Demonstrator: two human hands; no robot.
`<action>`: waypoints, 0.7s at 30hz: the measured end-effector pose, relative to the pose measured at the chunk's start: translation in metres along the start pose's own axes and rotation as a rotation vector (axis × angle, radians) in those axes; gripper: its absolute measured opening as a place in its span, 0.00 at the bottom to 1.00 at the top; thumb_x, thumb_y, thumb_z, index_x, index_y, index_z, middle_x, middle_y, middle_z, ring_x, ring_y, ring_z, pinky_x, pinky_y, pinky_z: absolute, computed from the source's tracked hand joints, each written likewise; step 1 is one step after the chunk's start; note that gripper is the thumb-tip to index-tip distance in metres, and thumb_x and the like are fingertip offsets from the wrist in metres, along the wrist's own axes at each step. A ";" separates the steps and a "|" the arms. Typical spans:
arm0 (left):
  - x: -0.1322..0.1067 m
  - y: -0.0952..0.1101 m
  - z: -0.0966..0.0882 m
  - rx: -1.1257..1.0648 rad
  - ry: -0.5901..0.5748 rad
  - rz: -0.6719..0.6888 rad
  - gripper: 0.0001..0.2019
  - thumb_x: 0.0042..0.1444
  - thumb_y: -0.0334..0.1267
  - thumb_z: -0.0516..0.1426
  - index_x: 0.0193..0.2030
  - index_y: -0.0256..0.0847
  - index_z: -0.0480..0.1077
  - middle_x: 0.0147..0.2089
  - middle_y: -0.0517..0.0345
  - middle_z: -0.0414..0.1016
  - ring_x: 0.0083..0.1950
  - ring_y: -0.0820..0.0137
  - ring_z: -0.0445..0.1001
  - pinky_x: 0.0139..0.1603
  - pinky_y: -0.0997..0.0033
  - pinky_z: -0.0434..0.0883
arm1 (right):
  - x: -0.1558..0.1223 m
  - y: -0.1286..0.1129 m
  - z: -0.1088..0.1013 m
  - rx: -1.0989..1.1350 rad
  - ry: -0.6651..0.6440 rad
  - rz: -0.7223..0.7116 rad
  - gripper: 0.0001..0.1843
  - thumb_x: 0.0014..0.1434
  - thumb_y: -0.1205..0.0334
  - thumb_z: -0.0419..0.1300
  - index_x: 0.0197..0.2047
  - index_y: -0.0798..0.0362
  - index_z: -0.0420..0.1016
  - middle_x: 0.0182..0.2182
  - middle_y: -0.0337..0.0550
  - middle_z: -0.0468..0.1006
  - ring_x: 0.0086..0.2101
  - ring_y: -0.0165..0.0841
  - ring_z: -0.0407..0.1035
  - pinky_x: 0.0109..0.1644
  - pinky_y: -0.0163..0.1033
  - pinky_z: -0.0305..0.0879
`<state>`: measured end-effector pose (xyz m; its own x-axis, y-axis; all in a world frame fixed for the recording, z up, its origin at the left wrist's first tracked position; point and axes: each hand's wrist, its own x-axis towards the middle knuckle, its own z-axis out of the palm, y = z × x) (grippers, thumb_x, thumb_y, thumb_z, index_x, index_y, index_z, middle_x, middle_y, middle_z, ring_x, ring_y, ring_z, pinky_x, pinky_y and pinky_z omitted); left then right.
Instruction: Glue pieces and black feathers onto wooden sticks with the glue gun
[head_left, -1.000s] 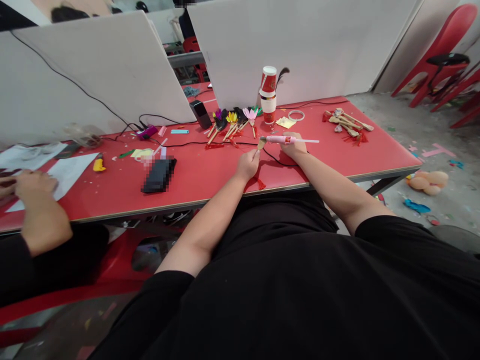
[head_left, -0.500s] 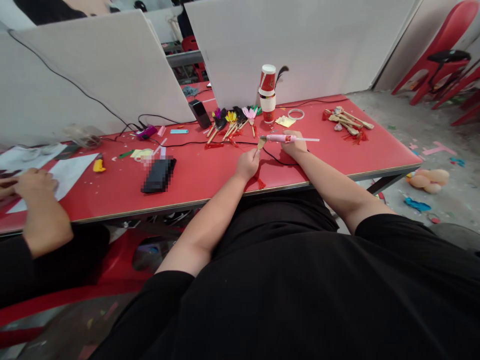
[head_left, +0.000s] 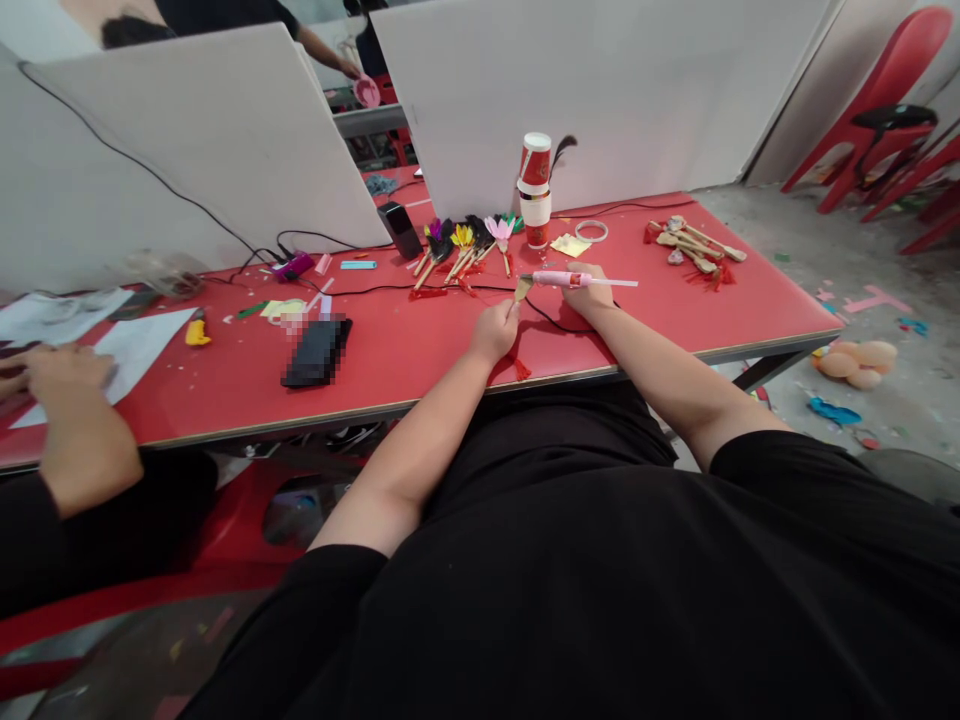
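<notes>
My right hand [head_left: 589,291] is closed around a pink hot glue gun [head_left: 553,279]; a translucent glue stick [head_left: 621,283] juts from its back end. My left hand [head_left: 495,332] pinches a small wooden stick with a flat, wide head [head_left: 523,289]. The gun's nozzle meets or nearly meets that head; I cannot tell if they touch. A red tassel [head_left: 521,368] shows just below my left hand. Behind my hands lie several sticks with feathers and petals [head_left: 463,242] in purple, yellow and pink.
Stacked red paper cups [head_left: 535,190], a tape roll [head_left: 592,231] and yellow notes [head_left: 570,244] stand farther back. Wooden sticks with red tassels [head_left: 694,245] lie right. Leftward are a black phone-like object [head_left: 318,352], a yellow cutter [head_left: 197,330] and a co-worker's hand [head_left: 69,372] on paper.
My hands, the glue gun and the stick hold nearly the same place. Behind the white boards, another person's arm has come into view with a pink round object.
</notes>
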<state>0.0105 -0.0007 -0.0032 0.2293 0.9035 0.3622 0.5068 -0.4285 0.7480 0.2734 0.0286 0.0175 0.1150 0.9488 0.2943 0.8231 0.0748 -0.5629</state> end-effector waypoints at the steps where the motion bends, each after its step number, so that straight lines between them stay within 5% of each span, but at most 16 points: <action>1: 0.000 0.000 0.000 -0.003 0.000 -0.001 0.23 0.83 0.51 0.64 0.33 0.50 0.71 0.32 0.50 0.79 0.40 0.51 0.81 0.50 0.56 0.70 | 0.000 0.000 0.001 -0.001 0.003 0.002 0.13 0.73 0.62 0.66 0.36 0.44 0.69 0.33 0.42 0.77 0.37 0.44 0.73 0.43 0.45 0.67; 8: -0.008 -0.001 -0.001 0.014 -0.026 0.025 0.23 0.84 0.54 0.64 0.36 0.49 0.74 0.30 0.51 0.75 0.40 0.50 0.82 0.50 0.54 0.72 | 0.015 0.015 -0.015 -0.009 0.136 0.076 0.07 0.77 0.64 0.62 0.43 0.48 0.76 0.39 0.48 0.81 0.44 0.44 0.75 0.51 0.48 0.69; 13: -0.006 -0.007 -0.008 -0.005 0.042 0.003 0.23 0.89 0.50 0.58 0.37 0.49 0.71 0.34 0.50 0.79 0.40 0.54 0.81 0.51 0.53 0.74 | 0.009 0.019 -0.021 0.032 0.180 0.037 0.15 0.72 0.70 0.64 0.36 0.44 0.67 0.33 0.40 0.73 0.39 0.43 0.74 0.51 0.49 0.73; 21: -0.011 -0.004 -0.009 0.055 0.015 0.000 0.21 0.90 0.50 0.56 0.40 0.48 0.74 0.39 0.48 0.85 0.45 0.52 0.85 0.54 0.53 0.75 | -0.011 0.002 -0.013 0.043 0.068 -0.080 0.21 0.71 0.66 0.69 0.32 0.44 0.62 0.29 0.38 0.68 0.35 0.42 0.71 0.49 0.50 0.75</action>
<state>-0.0016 -0.0091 -0.0052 0.2164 0.9031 0.3708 0.5522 -0.4265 0.7163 0.2806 0.0146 0.0233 0.0885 0.9165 0.3900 0.8065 0.1638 -0.5681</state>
